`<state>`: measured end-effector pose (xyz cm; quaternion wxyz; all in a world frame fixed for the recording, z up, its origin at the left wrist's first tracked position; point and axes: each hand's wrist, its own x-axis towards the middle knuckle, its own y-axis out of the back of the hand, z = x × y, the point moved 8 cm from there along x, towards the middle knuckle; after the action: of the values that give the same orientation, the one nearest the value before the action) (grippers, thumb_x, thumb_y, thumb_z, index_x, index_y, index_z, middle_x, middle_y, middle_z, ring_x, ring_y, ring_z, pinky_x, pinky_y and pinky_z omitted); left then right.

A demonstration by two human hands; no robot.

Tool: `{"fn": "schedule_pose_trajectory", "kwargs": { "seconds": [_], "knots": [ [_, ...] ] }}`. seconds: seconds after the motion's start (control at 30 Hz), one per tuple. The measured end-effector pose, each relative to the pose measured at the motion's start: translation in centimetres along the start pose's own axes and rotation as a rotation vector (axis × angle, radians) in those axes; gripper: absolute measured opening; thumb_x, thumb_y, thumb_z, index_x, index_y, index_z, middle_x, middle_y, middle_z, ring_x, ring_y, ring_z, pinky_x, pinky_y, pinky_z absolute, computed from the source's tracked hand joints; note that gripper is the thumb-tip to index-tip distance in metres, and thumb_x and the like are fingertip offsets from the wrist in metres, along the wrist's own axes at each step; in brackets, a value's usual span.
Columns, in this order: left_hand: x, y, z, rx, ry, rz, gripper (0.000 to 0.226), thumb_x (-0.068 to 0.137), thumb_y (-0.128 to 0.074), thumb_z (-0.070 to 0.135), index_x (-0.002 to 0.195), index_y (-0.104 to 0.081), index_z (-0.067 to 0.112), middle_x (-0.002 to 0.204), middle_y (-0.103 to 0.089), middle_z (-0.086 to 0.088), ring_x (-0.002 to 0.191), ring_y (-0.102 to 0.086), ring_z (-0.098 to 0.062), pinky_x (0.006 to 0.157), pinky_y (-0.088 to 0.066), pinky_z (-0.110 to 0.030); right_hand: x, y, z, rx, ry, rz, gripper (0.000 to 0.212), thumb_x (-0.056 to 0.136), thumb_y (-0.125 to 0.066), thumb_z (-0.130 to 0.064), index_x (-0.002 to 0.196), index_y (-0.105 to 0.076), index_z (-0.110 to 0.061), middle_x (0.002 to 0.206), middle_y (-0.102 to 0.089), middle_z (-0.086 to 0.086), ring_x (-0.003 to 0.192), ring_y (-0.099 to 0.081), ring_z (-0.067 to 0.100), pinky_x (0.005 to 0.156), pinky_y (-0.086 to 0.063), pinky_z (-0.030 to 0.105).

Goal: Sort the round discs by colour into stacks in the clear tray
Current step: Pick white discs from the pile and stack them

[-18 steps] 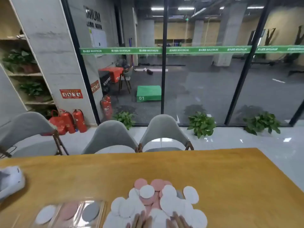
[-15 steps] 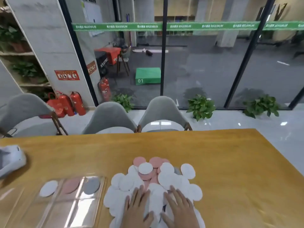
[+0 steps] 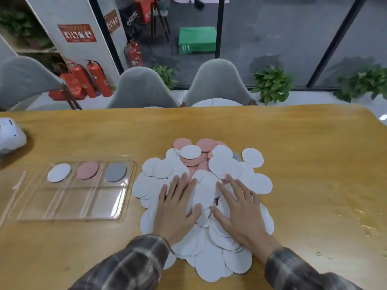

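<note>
**While both palms sit on the heap, sliding is the main risk**

Wooden table (image 3: pixel 293 143) looks smooth. The pile of discs (image 3: pixel 209 258) is loose, thin and overlapping. My read: any sideways push fans it out toward 3 o'clock, or shoves white ones over the tray rim at 9 o'clock.

Left hand (image 3: pixel 178 206) and right hand (image 3: pixel 240 210) lie flat on the pile's middle, fingers straight and spread, holding nothing. Thin discs likely cling, so a pick may lift two.

Pink discs (image 3: pixel 206 144) bunch at the pile's 12 o'clock. Grey barely shows and is probably buried, so digging for it would scatter more.

Clear tray (image 3: pixel 69 216) sits just beside the pile at its 9 o'clock, with two rows of three compartments. Far row has one flat disc per compartment: white disc (image 3: pixel 59 172) at 9 o'clock, pink disc (image 3: pixel 87 170) in the centre, grey disc (image 3: pixel 115 172) at 3 o'clock. Near row has no discs visible.
</note>
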<state>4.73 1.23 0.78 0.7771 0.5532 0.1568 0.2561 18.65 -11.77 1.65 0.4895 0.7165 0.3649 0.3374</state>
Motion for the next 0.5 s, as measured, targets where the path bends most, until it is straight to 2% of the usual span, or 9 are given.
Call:
{"fn": "schedule_pose_trajectory", "kwargs": {
  "seconds": [0.17, 0.33, 0.4, 0.5],
  "knots": [
    [0.0, 0.1, -0.2, -0.062, 0.003, 0.038, 0.07, 0.097, -0.021, 0.067, 0.163, -0.012, 0.045, 0.17, 0.01, 0.023, 0.155, 0.018, 0.0, 0.129, 0.009, -0.038, 0.0, -0.8, 0.3, -0.033, 0.002, 0.013, 0.068, 0.096, -0.032, -0.074, 0.155, -0.034, -0.04, 0.17, -0.012, -0.01, 0.153, -0.019, 0.019, 0.114, -0.019, 0.044],
    [-0.2, 0.2, -0.2, -0.131, -0.021, 0.079, 0.068, 0.098, -0.03, 0.069, 0.161, -0.019, 0.045, 0.169, -0.001, 0.026, 0.155, 0.011, 0.004, 0.128, 0.01, -0.034, -0.3, -0.7, 0.1, -0.039, -0.007, -0.013, 0.073, 0.091, -0.018, -0.079, 0.155, -0.027, -0.046, 0.17, -0.008, -0.012, 0.154, -0.012, 0.016, 0.118, -0.017, 0.043],
    [-0.4, 0.4, -0.3, -0.158, -0.032, 0.129, 0.064, 0.102, -0.04, 0.064, 0.16, -0.026, 0.042, 0.169, -0.013, 0.023, 0.157, 0.0, 0.0, 0.129, 0.006, -0.038, -0.3, -0.4, 0.0, -0.024, 0.006, 0.009, 0.068, 0.094, -0.023, -0.077, 0.153, -0.031, -0.044, 0.169, -0.013, -0.01, 0.154, -0.015, 0.017, 0.118, -0.019, 0.044],
    [-0.9, 1.0, 0.0, -0.193, -0.053, 0.211, 0.058, 0.101, -0.052, 0.056, 0.152, -0.046, 0.03, 0.16, -0.038, 0.013, 0.15, -0.029, -0.009, 0.128, -0.006, -0.051, -0.5, -0.4, -0.2, 0.013, 0.016, 0.008, 0.059, 0.099, -0.033, -0.068, 0.15, -0.038, -0.04, 0.169, -0.018, -0.005, 0.154, -0.017, 0.02, 0.12, -0.021, 0.047]
  ]
}}
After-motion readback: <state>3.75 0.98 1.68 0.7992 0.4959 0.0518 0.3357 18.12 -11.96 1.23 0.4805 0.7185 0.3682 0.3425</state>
